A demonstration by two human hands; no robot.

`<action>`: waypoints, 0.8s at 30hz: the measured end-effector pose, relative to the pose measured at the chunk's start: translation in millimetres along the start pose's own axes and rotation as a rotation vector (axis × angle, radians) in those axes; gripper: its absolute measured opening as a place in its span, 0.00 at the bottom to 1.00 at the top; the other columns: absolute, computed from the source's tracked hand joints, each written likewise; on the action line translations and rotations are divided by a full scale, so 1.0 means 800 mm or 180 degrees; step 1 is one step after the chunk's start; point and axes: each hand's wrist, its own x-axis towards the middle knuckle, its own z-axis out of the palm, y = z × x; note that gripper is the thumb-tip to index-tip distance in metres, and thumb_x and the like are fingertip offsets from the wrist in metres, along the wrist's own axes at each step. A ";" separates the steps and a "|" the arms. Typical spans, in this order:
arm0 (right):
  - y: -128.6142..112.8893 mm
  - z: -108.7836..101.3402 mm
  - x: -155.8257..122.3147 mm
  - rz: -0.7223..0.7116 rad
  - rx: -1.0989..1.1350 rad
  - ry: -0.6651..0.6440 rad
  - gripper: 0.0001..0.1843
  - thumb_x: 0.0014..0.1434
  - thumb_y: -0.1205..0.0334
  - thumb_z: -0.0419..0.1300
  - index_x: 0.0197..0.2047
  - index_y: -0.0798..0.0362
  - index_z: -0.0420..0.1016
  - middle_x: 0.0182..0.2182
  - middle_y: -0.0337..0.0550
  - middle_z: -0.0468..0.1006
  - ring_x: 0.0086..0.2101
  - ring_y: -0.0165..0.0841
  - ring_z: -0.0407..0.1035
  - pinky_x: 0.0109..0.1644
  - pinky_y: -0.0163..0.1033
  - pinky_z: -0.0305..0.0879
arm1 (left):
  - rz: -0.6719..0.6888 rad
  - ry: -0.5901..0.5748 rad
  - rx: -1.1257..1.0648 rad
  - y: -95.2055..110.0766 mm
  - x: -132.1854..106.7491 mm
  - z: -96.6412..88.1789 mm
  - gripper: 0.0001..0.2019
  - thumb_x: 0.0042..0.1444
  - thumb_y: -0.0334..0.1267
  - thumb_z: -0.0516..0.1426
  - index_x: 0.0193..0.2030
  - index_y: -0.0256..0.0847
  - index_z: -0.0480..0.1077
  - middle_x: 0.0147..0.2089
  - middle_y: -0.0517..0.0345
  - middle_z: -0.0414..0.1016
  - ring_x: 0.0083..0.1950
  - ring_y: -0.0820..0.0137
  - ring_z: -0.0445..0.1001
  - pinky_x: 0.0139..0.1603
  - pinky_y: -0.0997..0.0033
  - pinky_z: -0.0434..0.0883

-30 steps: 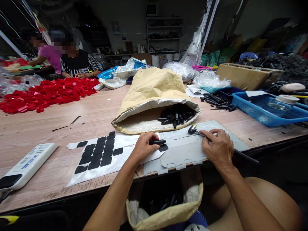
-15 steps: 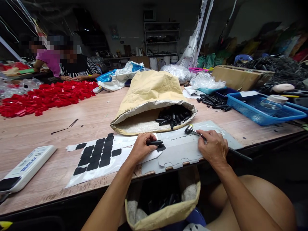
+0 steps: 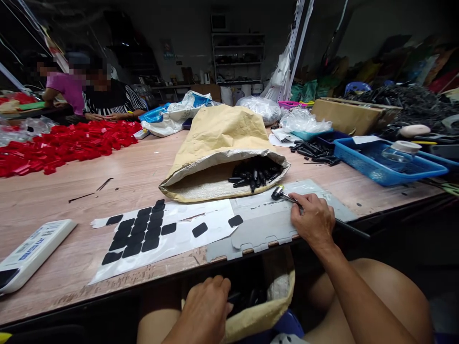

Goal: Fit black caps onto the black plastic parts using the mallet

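Note:
My right hand (image 3: 315,217) is closed around a small hammer (image 3: 285,196); its metal head lies over the grey board (image 3: 258,227) and its black handle sticks out to the right. Below the table edge, my left hand (image 3: 208,306) is at the mouth of an open paper sack (image 3: 258,317) on my lap, fingers curled together. Dark tube-like parts (image 3: 253,297) show inside that sack; what the left fingers hold, if anything, is hidden. On the table lies a white sheet (image 3: 215,212) with several black rounded squares (image 3: 200,230). Behind it an open paper sack (image 3: 229,129) holds black tubes (image 3: 255,174).
Red plastic pieces (image 3: 71,143) are heaped at the left, with two people beyond them. A white device (image 3: 39,253) sits near the front left. At the right are a blue basket (image 3: 387,174), loose black tubes (image 3: 315,150) and a cardboard box (image 3: 347,114).
My left hand has gone from the sheet, where it held a black tube, down to the lap sack. Two black squares now show there. The right hand keeps the hammer in place.

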 end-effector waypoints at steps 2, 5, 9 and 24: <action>0.000 0.000 0.000 -0.0009 -0.0012 -0.0012 0.18 0.62 0.66 0.57 0.52 0.47 0.81 0.41 0.46 0.77 0.39 0.38 0.61 0.41 0.44 0.46 | -0.0057 -0.0053 -0.0053 -0.002 -0.001 0.003 0.18 0.55 0.33 0.59 0.53 0.43 0.76 0.51 0.45 0.80 0.51 0.49 0.78 0.49 0.54 0.70; -0.001 0.000 -0.001 -0.0001 -0.0045 0.0008 0.19 0.61 0.66 0.57 0.52 0.47 0.81 0.41 0.45 0.76 0.39 0.37 0.61 0.41 0.44 0.46 | 0.0350 -0.0021 -0.0569 0.004 0.006 -0.040 0.16 0.59 0.44 0.60 0.54 0.52 0.76 0.45 0.56 0.82 0.48 0.56 0.79 0.46 0.62 0.70; -0.001 0.000 -0.001 0.0011 -0.0053 0.0051 0.18 0.61 0.66 0.57 0.52 0.46 0.82 0.40 0.44 0.77 0.39 0.37 0.61 0.41 0.44 0.46 | 0.0481 0.1207 -0.0725 0.008 0.081 -0.132 0.13 0.65 0.49 0.55 0.47 0.49 0.78 0.41 0.57 0.82 0.40 0.62 0.77 0.38 0.66 0.66; 0.002 0.000 0.001 0.0000 0.0072 0.0031 0.18 0.61 0.64 0.56 0.51 0.47 0.82 0.40 0.45 0.77 0.39 0.38 0.62 0.42 0.44 0.46 | 0.0151 0.1998 -0.0043 -0.025 0.254 -0.193 0.05 0.55 0.37 0.62 0.39 0.44 0.78 0.44 0.49 0.78 0.53 0.52 0.67 0.50 0.58 0.67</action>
